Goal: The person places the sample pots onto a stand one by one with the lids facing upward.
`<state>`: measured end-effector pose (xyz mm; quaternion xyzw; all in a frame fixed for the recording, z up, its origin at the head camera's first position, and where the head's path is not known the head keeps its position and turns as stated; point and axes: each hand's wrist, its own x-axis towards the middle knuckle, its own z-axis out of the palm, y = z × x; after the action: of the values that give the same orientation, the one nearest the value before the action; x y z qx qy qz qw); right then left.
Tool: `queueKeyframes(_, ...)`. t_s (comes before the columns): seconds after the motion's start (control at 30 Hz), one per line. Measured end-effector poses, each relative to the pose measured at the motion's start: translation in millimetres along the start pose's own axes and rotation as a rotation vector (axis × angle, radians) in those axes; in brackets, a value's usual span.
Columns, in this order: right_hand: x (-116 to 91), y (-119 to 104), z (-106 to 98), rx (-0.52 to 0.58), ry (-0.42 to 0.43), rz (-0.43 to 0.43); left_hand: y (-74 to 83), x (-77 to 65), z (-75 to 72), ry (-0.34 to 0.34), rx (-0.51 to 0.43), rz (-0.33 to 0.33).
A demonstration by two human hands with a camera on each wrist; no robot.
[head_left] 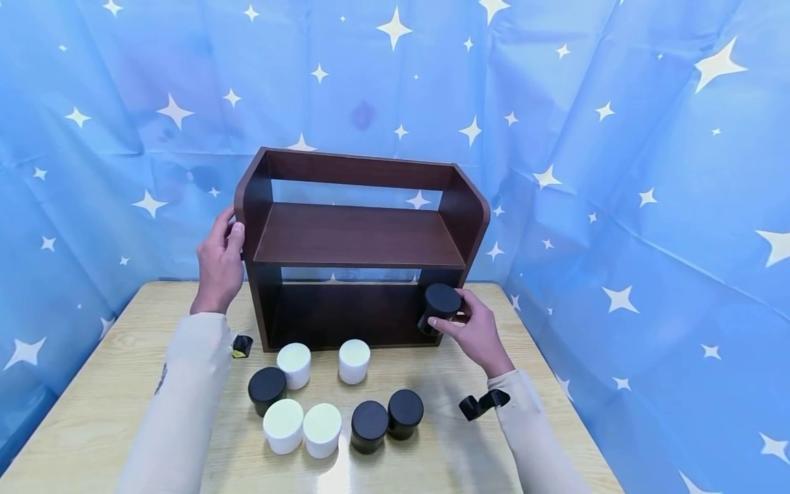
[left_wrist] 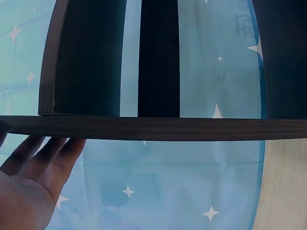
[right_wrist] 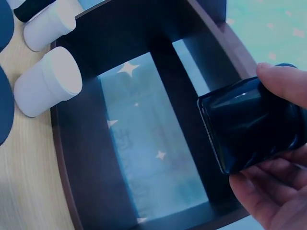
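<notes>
A dark brown two-tier shelf [head_left: 358, 237] stands on the table. My left hand [head_left: 221, 264] touches the outer face of its left side panel; in the left wrist view the fingers [left_wrist: 62, 163] reach up straight against that panel. Between thumb and fingers my right hand [head_left: 478, 333] grips a black lidded jar [head_left: 441, 302], held at the right front of the lower tier. The right wrist view has this black jar [right_wrist: 254, 124] tilted in the grasp, with the shelf's open lower tier beyond. Whether its base touches the shelf board, I cannot tell.
In front of the shelf stand several white jars [head_left: 354, 361] and three black jars [head_left: 267, 390] on the light wooden table [head_left: 154, 357]. A blue star-patterned curtain [head_left: 382, 82] hangs behind and to the sides. Each wrist wears a small black device [head_left: 484, 405].
</notes>
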<state>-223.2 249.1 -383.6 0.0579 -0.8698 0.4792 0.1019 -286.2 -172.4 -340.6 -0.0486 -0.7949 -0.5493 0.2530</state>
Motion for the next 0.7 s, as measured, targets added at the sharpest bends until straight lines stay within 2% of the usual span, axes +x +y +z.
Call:
queueKeyframes(0.2,4,-10,-5,0.0,0.004,-0.025,0.2,-0.7,-0.3,0.001,0.006,-0.01)
queueKeyframes(0.7,19,-31,-21,-0.024,0.024,-0.094,-1.3,-0.2,3.7,0.038,0.004,0.032)
